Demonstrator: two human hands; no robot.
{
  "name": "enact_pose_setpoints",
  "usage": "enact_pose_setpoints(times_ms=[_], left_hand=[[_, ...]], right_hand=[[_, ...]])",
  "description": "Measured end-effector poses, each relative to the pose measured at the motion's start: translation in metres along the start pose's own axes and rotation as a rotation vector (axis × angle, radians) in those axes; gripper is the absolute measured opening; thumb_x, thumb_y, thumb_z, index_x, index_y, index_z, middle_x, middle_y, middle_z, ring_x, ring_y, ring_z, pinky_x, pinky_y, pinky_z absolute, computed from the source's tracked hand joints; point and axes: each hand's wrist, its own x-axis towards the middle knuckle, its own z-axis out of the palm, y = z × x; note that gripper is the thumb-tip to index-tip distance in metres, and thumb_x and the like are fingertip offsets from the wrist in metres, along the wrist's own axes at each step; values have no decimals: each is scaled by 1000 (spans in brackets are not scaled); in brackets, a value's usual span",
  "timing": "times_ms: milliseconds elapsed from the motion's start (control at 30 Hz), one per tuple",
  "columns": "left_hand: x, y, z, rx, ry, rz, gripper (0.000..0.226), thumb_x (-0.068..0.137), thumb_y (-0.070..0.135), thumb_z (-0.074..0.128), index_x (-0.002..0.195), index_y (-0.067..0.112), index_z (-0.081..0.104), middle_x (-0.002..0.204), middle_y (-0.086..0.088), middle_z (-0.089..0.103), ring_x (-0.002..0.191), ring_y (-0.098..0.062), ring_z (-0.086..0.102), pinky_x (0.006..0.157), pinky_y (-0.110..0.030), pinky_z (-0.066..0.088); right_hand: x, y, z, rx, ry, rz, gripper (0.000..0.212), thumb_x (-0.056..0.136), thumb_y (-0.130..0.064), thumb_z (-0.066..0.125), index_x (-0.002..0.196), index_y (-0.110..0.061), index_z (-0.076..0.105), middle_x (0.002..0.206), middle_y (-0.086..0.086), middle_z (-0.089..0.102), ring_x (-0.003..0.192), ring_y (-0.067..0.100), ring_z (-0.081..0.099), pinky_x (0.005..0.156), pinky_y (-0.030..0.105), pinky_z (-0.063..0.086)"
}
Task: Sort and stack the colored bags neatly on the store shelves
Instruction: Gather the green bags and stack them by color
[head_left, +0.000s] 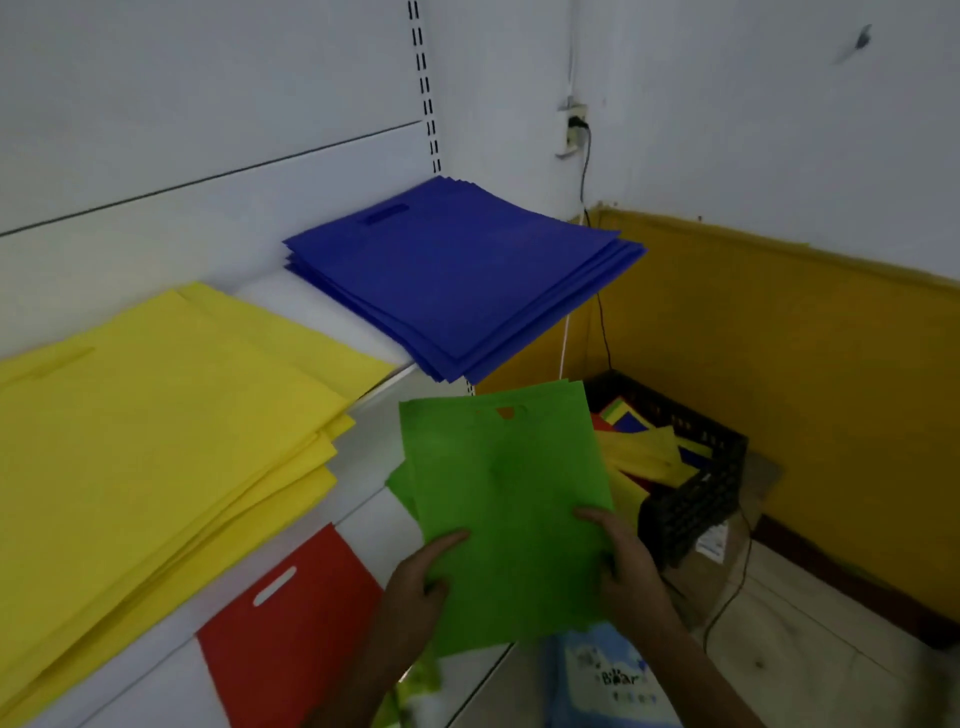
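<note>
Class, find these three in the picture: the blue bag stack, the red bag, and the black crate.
blue bag stack (457, 275): head view, middle of the top bag.
red bag (296, 623): head view, flat face below its handle slot.
black crate (691, 504): head view, near side wall.

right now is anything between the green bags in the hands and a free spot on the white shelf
Nothing visible blocks them. Both hands, left and right, hold the flat green fabric bags above the white shelf's front edge, with bare shelf between the yellow bag stack and the blue bag stack.
</note>
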Motion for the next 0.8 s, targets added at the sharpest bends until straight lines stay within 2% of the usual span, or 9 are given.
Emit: enact_pose_setpoints(times_ms=[133, 233, 300, 367, 433, 500, 567, 633, 800], left_hand=[[46, -12, 12, 126, 91, -25, 66, 88, -12, 46, 108, 50, 60, 126, 7, 53, 109, -9, 56, 87, -13, 48], [77, -29, 18, 183, 162, -57, 71, 86, -11, 49, 95, 58, 63, 124, 2, 56, 108, -18, 59, 91, -25, 51], [94, -39, 25, 249, 209, -107, 52, 88, -7, 51, 100, 41, 65, 128, -7, 58, 110, -22, 59, 92, -23, 48], [106, -50, 34, 318, 245, -176, 35, 89, -4, 54, 109, 21, 68, 128, -10, 57, 114, -24, 56, 90, -17, 40], [114, -64, 42, 373, 234, -228, 33, 86, -3, 57, 115, 11, 66, 127, -10, 58, 116, -24, 54, 90, -13, 34], [118, -77, 51, 381, 194, -285, 37, 85, -5, 56, 119, 8, 63, 128, -13, 56, 119, -26, 52, 96, -18, 37], [119, -89, 59, 371, 137, -331, 44, 86, -7, 51, 127, 7, 56, 135, -15, 50, 126, -27, 46, 103, -24, 37], [119, -93, 65, 385, 94, -368, 52, 88, -8, 48, 137, 7, 45, 143, -13, 41, 132, -25, 40, 106, -21, 30], [121, -101, 74, 421, 19, -447, 62, 92, -4, 45, 148, 6, 20, 155, -12, 20, 142, -21, 24, 104, -8, 13]], right_hand=[[55, 31, -5, -52, -102, -28, 64, 83, 24, 33, 126, -23, 43, 138, 2, 36, 132, 25, 37, 111, 49, 32], [95, 55, 0, -144, -125, -64, 65, 85, 17, 39, 131, -29, 44, 142, 14, 40, 133, 34, 39, 108, 50, 35], [119, 77, 4, -210, -122, -160, 72, 83, 7, 41, 128, -49, 46, 139, 14, 45, 129, 31, 42, 108, 50, 35], [137, 87, 11, -239, -159, -125, 52, 86, -1, 45, 120, -39, 54, 136, 15, 50, 125, 29, 46, 108, 50, 36], [154, 81, 16, -234, -321, -103, 36, 92, -3, 46, 118, -26, 52, 132, 13, 51, 123, 26, 48, 106, 37, 38], [165, 88, 24, -285, -365, -74, 36, 93, -2, 49, 124, -20, 52, 130, 12, 51, 122, 28, 48, 100, 29, 38], [178, 107, 32, -339, -386, -119, 48, 85, 6, 53, 126, -19, 49, 130, 19, 51, 121, 34, 51, 102, 40, 41], [194, 131, 39, -429, -434, -164, 58, 78, 14, 49, 127, -17, 48, 132, 22, 49, 122, 36, 49, 103, 47, 40], [222, 126, 49, -476, -522, -109, 52, 87, 10, 41, 135, -9, 45, 140, 15, 42, 127, 32, 43, 105, 39, 37]])
